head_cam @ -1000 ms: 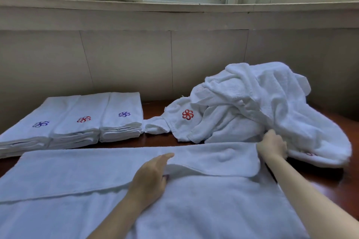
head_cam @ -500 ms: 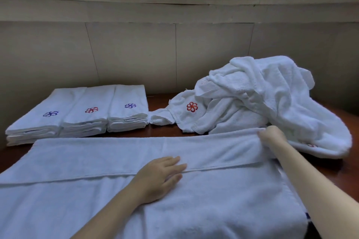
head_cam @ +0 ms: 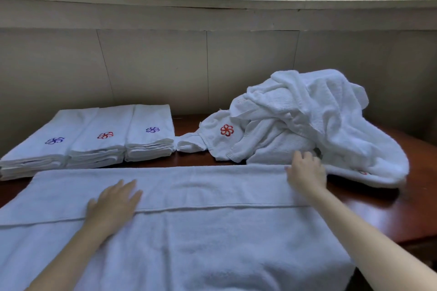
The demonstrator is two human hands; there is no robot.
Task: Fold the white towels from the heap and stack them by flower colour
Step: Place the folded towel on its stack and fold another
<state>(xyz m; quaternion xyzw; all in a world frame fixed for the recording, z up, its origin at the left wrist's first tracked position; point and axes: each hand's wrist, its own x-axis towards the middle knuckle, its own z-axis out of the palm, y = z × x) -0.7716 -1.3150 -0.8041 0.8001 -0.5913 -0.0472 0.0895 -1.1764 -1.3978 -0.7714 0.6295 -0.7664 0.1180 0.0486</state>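
Observation:
A large white towel (head_cam: 201, 238) lies spread across the near part of the table, its far strip folded over towards me. My left hand (head_cam: 113, 203) rests flat on the folded strip, fingers straight. My right hand (head_cam: 306, 171) lies on the towel's far right corner with fingers spread. Behind it rises the heap of white towels (head_cam: 307, 123), one showing a red flower (head_cam: 227, 130). At the back left stand three folded stacks: dark blue flower (head_cam: 54, 140), red flower (head_cam: 105, 135), purple flower (head_cam: 152, 129).
The brown wooden table (head_cam: 390, 215) shows at the right, its edge running near the lower right. A tiled wall (head_cam: 153, 68) and a window sill close off the back.
The folded edge of the towel was carried away from me and laid flat. My left hand slid left and flattened out. My right hand released its pinch on the corner and spread its fingers.

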